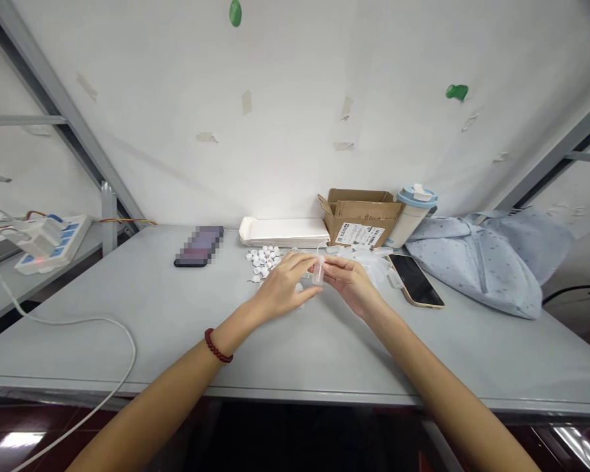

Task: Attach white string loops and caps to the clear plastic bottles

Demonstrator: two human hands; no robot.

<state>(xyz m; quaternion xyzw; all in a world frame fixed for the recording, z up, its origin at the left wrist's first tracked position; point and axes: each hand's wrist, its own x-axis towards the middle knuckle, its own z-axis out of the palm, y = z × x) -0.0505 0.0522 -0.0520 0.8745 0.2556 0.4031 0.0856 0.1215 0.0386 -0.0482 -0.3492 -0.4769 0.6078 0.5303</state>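
Between my hands, over the middle of the table, is a small translucent plastic bottle [318, 274], held nearly upright with a thin piece sticking up at its top. My right hand [350, 280] pinches the bottle from the right, near its upper part. From the other side, my left hand [286, 283] has its fingertips at the bottle's top and its thumb near the base. Small white caps [263, 260] lie in a loose pile behind my left hand. Behind my right hand are several clear bottles [371, 263], partly hidden by it.
Along the back stand a long white box [285, 232], an open cardboard box [364, 213] and a lidded cup [410, 219]. One phone [417, 282] lies right, another [200, 246] left. A pale blue cloth bag [476, 262] rests far right. A white cable [105, 320] trails from a power strip [59, 242].
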